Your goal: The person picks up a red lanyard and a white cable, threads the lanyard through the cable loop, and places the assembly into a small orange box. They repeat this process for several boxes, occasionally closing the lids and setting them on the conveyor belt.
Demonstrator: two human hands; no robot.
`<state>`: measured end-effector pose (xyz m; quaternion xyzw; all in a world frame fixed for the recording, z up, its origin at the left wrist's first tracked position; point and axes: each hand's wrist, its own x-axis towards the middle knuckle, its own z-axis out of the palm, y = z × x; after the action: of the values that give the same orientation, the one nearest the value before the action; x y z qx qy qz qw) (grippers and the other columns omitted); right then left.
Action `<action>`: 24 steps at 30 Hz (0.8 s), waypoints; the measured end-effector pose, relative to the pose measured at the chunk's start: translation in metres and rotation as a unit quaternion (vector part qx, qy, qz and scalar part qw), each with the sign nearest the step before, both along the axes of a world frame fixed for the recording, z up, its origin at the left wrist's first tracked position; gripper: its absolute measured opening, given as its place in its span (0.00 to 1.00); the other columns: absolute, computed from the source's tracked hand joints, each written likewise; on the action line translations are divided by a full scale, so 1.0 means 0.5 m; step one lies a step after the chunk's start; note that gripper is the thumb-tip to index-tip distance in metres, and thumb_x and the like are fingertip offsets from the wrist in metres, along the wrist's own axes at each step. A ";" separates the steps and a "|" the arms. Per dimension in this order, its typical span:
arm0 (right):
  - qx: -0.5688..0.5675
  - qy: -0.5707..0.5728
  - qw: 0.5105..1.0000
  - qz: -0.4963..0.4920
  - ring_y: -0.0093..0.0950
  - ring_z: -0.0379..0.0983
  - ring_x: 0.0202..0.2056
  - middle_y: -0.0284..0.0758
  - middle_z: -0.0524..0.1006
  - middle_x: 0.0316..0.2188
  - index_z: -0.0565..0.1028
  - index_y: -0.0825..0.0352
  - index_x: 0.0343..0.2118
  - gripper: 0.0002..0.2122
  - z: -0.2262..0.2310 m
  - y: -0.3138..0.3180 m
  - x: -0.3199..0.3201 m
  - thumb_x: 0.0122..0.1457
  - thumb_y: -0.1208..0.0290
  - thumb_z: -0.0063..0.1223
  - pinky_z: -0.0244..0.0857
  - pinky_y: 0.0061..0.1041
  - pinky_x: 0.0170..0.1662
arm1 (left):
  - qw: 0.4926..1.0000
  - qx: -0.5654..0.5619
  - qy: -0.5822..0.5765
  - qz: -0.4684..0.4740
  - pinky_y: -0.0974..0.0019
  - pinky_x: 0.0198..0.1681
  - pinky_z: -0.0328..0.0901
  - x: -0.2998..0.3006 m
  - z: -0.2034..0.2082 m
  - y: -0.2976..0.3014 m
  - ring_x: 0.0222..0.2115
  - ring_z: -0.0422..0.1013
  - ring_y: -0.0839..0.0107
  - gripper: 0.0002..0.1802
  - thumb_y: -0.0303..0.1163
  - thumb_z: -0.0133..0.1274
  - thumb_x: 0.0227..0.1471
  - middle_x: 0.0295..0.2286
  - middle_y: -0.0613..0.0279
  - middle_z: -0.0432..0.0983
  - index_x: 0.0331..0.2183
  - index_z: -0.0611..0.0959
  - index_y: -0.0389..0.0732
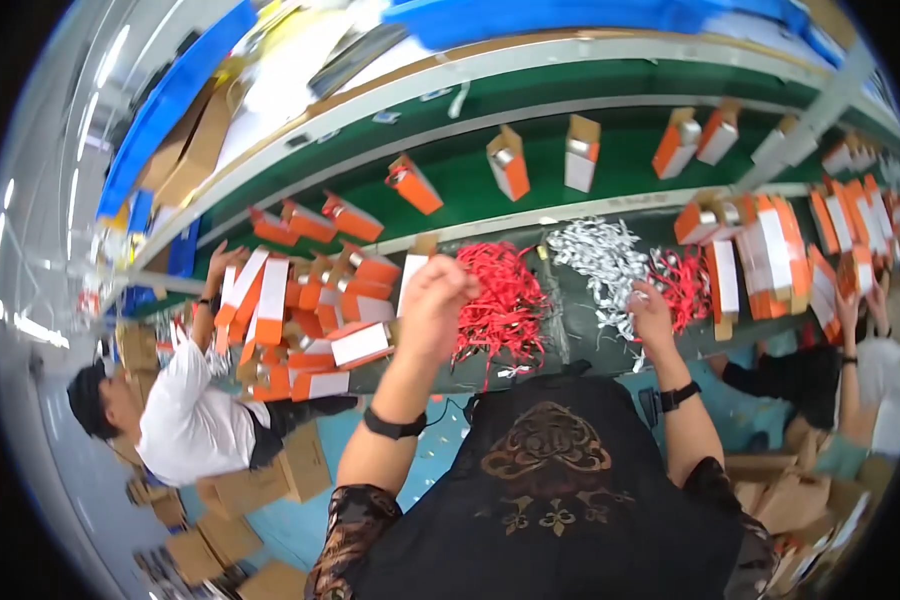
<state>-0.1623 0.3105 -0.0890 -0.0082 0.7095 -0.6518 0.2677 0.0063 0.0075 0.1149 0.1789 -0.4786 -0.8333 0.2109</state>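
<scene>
My left hand point(438, 305) is raised at the left edge of a heap of red straps point(495, 300), its fingers curled together. Whatever it may hold is hidden. My right hand point(652, 315) has bent fingers drawn together, between a heap of white straps point(595, 255) and a smaller heap of red straps point(682, 285). I cannot make out what lies in its fingertips. Both heaps rest on a dark worktable point(570, 330). Close to my left hand stands an open orange and white box point(415, 268).
Many orange and white boxes point(360, 345) crowd the table at left, with another group point(770, 255) at right. Behind, open boxes point(510, 170) stand spaced along a green conveyor point(460, 210) under a shelf point(530, 50). A person in white point(195, 415) works at left; another person's hands point(855, 300) hold a box at right.
</scene>
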 end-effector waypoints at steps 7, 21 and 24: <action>-0.003 0.048 0.999 0.026 0.13 0.64 0.22 0.29 0.76 0.25 0.71 0.66 0.47 0.11 0.064 -0.021 0.008 0.62 0.72 0.50 0.57 0.15 0.24 | 0.980 -0.024 0.136 -0.144 0.63 0.35 0.67 -0.022 0.215 0.006 0.23 0.68 0.73 0.11 0.35 0.55 0.51 0.30 0.56 0.74 0.25 0.71 0.42; -0.241 0.237 0.888 0.311 0.17 0.72 0.33 0.30 0.79 0.30 0.78 0.68 0.44 0.14 0.437 -0.224 0.063 0.58 0.67 0.60 0.66 0.23 0.42 | 0.944 -0.047 0.135 -0.296 0.70 0.25 0.64 -0.016 0.305 0.023 0.13 0.60 0.81 0.12 0.35 0.51 0.53 0.50 0.32 0.69 0.27 0.70 0.38; -0.250 0.221 0.872 0.360 0.17 0.72 0.33 0.30 0.79 0.30 0.79 0.70 0.37 0.09 0.480 -0.218 0.027 0.60 0.68 0.58 0.66 0.22 0.41 | 0.957 -0.069 0.118 -0.255 0.69 0.27 0.64 -0.033 0.267 0.010 0.15 0.63 0.81 0.12 0.36 0.52 0.53 0.48 0.37 0.72 0.28 0.72 0.38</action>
<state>-0.1487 0.2016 0.1509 -0.4730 0.5119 -0.6471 0.3089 -0.0103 0.0127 0.2483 -0.0640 -0.5364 -0.8395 0.0583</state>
